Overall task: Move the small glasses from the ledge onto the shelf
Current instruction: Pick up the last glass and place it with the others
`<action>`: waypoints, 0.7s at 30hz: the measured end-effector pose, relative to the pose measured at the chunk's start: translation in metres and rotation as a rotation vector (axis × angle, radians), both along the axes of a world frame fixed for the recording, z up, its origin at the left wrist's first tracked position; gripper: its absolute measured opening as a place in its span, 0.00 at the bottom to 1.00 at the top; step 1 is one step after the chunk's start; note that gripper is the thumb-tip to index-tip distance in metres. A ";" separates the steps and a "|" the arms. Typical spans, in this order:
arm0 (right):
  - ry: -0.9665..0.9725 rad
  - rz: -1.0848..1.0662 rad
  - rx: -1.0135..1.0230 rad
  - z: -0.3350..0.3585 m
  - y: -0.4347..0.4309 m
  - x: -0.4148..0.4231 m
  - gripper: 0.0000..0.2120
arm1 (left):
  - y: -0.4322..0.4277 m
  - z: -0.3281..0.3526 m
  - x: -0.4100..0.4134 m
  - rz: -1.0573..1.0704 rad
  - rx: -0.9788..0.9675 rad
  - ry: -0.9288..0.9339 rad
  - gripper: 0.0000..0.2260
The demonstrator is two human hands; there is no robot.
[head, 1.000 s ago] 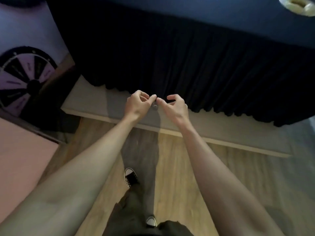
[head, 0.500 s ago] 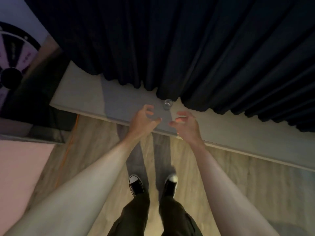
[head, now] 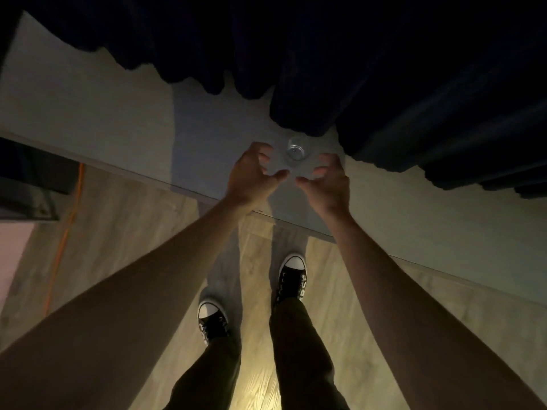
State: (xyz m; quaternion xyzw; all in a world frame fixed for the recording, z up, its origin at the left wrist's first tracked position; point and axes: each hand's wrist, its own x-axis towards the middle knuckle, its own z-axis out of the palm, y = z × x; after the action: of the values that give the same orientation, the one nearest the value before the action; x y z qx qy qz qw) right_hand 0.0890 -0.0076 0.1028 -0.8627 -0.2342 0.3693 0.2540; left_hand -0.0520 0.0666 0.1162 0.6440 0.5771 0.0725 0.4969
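Nearest the camera, two bare forearms ran forward from the lower corners of the view, with dark trousers (head: 299, 350) and a pair of black-and-white sneakers (head: 291, 278) between them on the pale wood floor (head: 124, 232). An orange cable (head: 60, 247) lay along the floor at the left. Beyond the feet, the light ledge (head: 88, 113) crossed the view at a slant, its front edge meeting the floor. Over that ledge, the left hand (head: 250, 177) was spread, fingers curled loosely, empty, with the thumb tip pointing toward the right. The right hand (head: 327, 182) mirrored it, also spread and empty, thumb tip pointing left; the two thumb tips were near each other but apart. Just past the hands, between the fingertips of both, one small clear glass (head: 296, 152) stood upright on the ledge, touched by neither hand. Directly behind the glass hung a dark curtain (head: 384, 69), its hem resting on the ledge and nearly meeting the glass rim. Lighting was dim.
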 end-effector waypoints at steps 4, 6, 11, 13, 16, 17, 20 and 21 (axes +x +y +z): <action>-0.041 -0.003 0.005 -0.053 0.017 0.019 0.37 | 0.016 -0.041 0.028 -0.001 0.022 -0.055 0.32; -0.056 0.026 0.036 -0.074 0.023 0.022 0.38 | 0.016 -0.058 0.037 0.003 0.000 -0.088 0.38; -0.081 0.093 0.141 -0.104 0.033 0.018 0.33 | 0.013 -0.085 0.048 0.020 -0.033 -0.152 0.44; -0.097 0.106 0.164 -0.110 0.037 0.018 0.32 | 0.016 -0.090 0.050 0.023 -0.015 -0.154 0.42; -0.108 0.112 0.212 -0.114 0.042 0.019 0.30 | 0.020 -0.093 0.052 0.030 -0.025 -0.167 0.39; -0.112 0.114 0.219 -0.114 0.044 0.019 0.29 | 0.021 -0.094 0.051 0.038 -0.030 -0.171 0.39; -0.116 0.119 0.229 -0.114 0.046 0.019 0.27 | 0.024 -0.091 0.050 0.063 -0.043 -0.177 0.40; -0.115 0.122 0.233 -0.112 0.047 0.018 0.27 | 0.025 -0.088 0.049 0.058 -0.033 -0.173 0.38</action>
State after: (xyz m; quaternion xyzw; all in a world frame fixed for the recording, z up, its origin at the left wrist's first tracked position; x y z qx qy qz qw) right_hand 0.1072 0.0391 -0.0096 -0.8313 -0.3418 0.3043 0.3155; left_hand -0.0028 0.0912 0.0282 0.6100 0.5517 0.1329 0.5531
